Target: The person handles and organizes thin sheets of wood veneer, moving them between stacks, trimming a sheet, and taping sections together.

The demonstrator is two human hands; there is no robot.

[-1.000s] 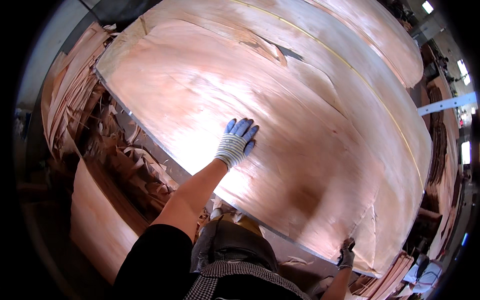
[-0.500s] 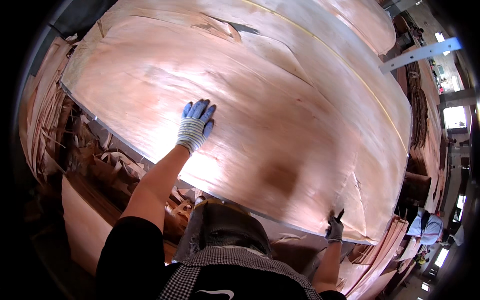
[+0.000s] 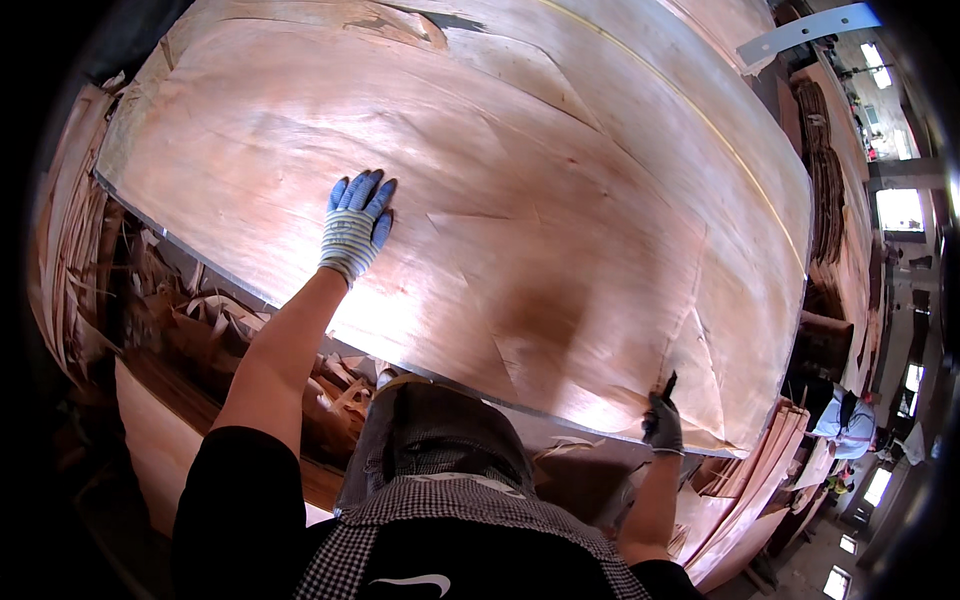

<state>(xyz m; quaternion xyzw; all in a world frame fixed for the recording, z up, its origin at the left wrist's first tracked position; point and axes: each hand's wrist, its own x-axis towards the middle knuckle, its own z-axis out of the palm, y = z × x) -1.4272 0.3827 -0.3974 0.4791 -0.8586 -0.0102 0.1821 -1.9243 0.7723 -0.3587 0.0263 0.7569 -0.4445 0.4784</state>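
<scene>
A large reddish wood veneer sheet (image 3: 480, 270) covers the table in front of me, with a loose flap and creases towards its right end. My left hand (image 3: 358, 220), in a striped glove with blue fingers, lies flat on the veneer with its fingers stretched out. At the sheet's near right edge my right hand (image 3: 663, 428), in a dark grey glove, is closed around a dark, pointed knife-like tool (image 3: 669, 384). The tool's tip points away from me, beside a seam in the veneer. Its grip is hidden in my fist.
Torn veneer scraps (image 3: 220, 315) lie below the table's near edge at the left. A yellow line (image 3: 700, 115) runs along the far part of the sheet. Stacked veneer strips (image 3: 755, 480) stand at the right, where another person (image 3: 847, 420) is partly visible. A perforated metal strip (image 3: 810, 32) juts in at upper right.
The view has shifted a little. A crease or overlapping edge now shows in the middle of the veneer. My left hand stays flat, and my right hand keeps hold of the knife-like tool.
</scene>
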